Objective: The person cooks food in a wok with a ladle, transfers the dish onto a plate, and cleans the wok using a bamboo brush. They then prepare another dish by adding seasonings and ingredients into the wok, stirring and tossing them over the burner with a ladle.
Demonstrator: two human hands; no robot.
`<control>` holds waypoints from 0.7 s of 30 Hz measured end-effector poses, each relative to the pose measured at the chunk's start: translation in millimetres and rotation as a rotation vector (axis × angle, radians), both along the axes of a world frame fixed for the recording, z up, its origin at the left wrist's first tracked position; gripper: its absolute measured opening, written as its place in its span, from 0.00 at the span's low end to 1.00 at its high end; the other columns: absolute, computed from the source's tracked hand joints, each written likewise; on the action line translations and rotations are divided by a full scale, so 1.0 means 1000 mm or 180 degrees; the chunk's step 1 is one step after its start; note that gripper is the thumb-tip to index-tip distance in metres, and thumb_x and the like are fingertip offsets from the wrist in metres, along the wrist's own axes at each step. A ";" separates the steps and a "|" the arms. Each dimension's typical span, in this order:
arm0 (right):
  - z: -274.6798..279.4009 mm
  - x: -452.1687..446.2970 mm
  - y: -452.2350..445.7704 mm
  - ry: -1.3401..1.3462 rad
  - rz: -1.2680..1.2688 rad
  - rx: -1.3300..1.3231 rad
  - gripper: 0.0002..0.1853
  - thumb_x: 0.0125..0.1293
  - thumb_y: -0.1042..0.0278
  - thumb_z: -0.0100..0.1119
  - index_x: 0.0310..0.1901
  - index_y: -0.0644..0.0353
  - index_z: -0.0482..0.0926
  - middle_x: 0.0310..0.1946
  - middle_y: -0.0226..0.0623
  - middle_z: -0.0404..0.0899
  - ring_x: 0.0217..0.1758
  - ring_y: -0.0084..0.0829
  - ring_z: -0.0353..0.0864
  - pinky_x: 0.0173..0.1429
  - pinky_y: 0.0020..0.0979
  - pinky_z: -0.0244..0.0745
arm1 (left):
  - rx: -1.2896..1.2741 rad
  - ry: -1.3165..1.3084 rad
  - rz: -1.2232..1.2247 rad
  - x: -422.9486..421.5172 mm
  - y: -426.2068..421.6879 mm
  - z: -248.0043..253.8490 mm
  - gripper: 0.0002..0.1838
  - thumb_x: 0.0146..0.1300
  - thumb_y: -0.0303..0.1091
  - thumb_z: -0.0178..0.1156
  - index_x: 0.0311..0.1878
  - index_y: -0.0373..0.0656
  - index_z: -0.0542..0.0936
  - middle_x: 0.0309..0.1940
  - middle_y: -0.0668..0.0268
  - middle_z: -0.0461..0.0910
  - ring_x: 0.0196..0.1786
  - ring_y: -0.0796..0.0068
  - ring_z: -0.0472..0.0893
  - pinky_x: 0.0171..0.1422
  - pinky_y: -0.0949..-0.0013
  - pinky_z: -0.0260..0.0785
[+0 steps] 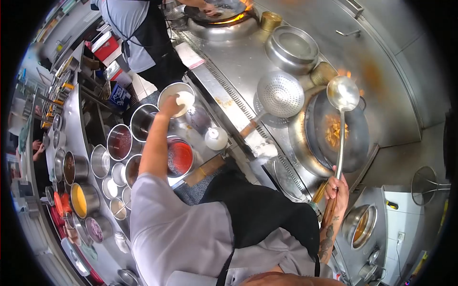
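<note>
My right hand (337,190) is wrapped round the long handle of a metal ladle (343,93), whose round bowl hangs above the wok. Brown pieces of food (336,129) lie in the dark wok (318,143), with flame behind it. My left hand (168,107) reaches into a metal pot (163,90) with white contents (185,100). Its fingers look closed, though their tips are partly hidden. Close by that pot stand a white squeeze bottle (216,138) and a pot of red liquid (180,156).
A perforated strainer (280,94) rests on the steel stove top beside the wok. At left, several metal pots hold sauces, one with yellow liquid (79,200). A co-worker in a black apron (160,47) stands at another wok (217,9) over flame.
</note>
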State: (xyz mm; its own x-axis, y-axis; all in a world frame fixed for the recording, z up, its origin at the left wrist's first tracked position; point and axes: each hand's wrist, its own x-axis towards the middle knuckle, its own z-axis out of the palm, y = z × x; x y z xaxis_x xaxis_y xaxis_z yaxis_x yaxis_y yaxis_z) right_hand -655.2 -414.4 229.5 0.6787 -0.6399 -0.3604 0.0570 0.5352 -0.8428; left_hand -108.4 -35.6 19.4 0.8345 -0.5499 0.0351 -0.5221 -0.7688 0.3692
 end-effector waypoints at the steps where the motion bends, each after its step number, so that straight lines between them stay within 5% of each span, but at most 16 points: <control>1: 0.004 0.011 0.008 0.0074 0.0029 0.0005 0.22 0.68 0.74 0.46 0.63 0.64 0.66 0.23 0.27 0.65 0.12 0.15 0.62 0.16 0.22 0.61 | 0.0210 0.0073 -0.0003 0.008 0.000 -0.019 0.35 0.48 0.48 0.70 0.57 0.37 0.75 0.52 0.47 0.78 0.59 0.50 0.74 0.62 0.55 0.69; 8: 0.016 0.081 0.051 0.0404 0.0583 0.0261 0.23 0.67 0.74 0.48 0.63 0.64 0.66 0.23 0.26 0.63 0.12 0.14 0.61 0.17 0.22 0.59 | 0.1163 0.0419 0.0150 0.013 -0.007 -0.043 0.38 0.45 0.49 0.71 0.60 0.39 0.73 0.56 0.42 0.72 0.59 0.46 0.74 0.63 0.56 0.69; 21: -0.017 0.167 0.087 0.0789 0.2162 0.0477 0.18 0.64 0.79 0.50 0.56 0.62 0.70 0.23 0.28 0.67 0.14 0.17 0.66 0.18 0.20 0.62 | 0.0894 0.0409 0.0177 0.021 -0.015 -0.059 0.25 0.48 0.40 0.70 0.46 0.32 0.79 0.48 0.43 0.79 0.53 0.46 0.79 0.59 0.58 0.72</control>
State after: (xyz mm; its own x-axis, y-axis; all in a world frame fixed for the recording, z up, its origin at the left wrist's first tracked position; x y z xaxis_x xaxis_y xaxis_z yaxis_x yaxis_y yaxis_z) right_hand -488.3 -327.5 212.6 0.7950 -0.0395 -0.6053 -0.5106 0.4952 -0.7029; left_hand -87.2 -50.3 -39.9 0.8513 -0.4767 -0.2194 -0.4393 -0.8761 0.1987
